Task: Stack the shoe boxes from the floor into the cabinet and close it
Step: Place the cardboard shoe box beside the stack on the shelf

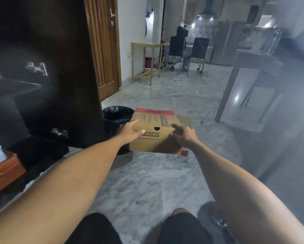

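Note:
A brown cardboard shoe box (pixel 153 120) with a red far edge and black lettering sits on the marble floor ahead of me. Under and behind it shows more cardboard with a red corner (pixel 185 152). My left hand (pixel 130 132) rests on the box's near left corner, fingers straight along the lid and thumb across the front face. My right hand (pixel 184 134), blurred, reaches the near right edge of the lid with fingers extended. The dark cabinet stands at the left with its door (pixel 63 67) swung open. An orange box (pixel 5 173) and a black item (pixel 36 150) lie low inside.
A black-lined waste bin (pixel 116 118) stands just left of the box, beside the cabinet door. A grey table (pixel 249 67) is to the right. Farther off are a wooden stand (pixel 146 59), two chairs (pixel 197 51) and a seated person (pixel 182 36). My knees are at the bottom.

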